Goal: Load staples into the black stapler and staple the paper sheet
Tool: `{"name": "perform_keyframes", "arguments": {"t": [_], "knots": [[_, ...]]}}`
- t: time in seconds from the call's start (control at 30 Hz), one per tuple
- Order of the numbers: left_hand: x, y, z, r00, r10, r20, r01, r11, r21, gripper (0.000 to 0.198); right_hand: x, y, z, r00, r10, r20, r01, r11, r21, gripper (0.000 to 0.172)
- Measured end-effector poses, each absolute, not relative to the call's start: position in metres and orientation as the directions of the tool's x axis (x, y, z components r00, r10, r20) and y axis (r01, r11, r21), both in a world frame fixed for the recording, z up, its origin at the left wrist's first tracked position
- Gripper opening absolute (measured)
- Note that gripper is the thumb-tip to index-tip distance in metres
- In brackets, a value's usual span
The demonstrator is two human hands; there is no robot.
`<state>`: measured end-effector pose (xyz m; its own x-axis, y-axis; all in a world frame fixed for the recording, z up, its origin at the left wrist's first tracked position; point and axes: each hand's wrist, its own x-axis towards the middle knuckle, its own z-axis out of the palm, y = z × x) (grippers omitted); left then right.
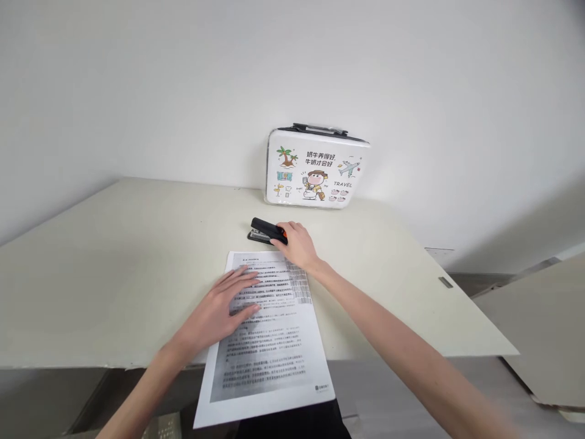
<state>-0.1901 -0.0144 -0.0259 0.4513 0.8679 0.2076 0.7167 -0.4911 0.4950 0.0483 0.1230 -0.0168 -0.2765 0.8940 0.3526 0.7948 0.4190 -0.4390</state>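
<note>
A printed sheet of paper (274, 341) lies on the table, its lower part reaching out past the front edge. My left hand (223, 302) rests flat on the upper left of the sheet, fingers spread. Just beyond the sheet's top edge is a black stapler (265, 229) with an orange mark, its jaw end pointing left. My right hand (298, 244) grips the rear end of the stapler, thumb on the near side and fingers over the far side. Whether the paper is one sheet or a stack I cannot tell.
A white case (315, 171) with cartoon travel pictures and a black handle stands against the wall at the back of the pale table (137, 262). A small dark metal piece (445, 282) sits near the table's right edge. Another pale panel (543, 329) is at the far right.
</note>
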Motion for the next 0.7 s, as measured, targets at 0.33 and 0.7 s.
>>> {"name": "perform_keyframes", "arguments": {"t": [0.33, 0.7], "knots": [[-0.192, -0.015, -0.026, 0.446, 0.872, 0.203, 0.713, -0.483, 0.508, 0.045, 0.098, 0.090, -0.003, -0.198, 0.833, 0.516, 0.699, 0.490, -0.521, 0.027], [-0.204, 0.000, -0.026, 0.441, 0.872, 0.213, 0.774, -0.490, 0.402, 0.054, 0.248, -0.042, -0.005, -0.196, 0.929, 0.315, 0.697, 0.358, -0.621, 0.036]]}}
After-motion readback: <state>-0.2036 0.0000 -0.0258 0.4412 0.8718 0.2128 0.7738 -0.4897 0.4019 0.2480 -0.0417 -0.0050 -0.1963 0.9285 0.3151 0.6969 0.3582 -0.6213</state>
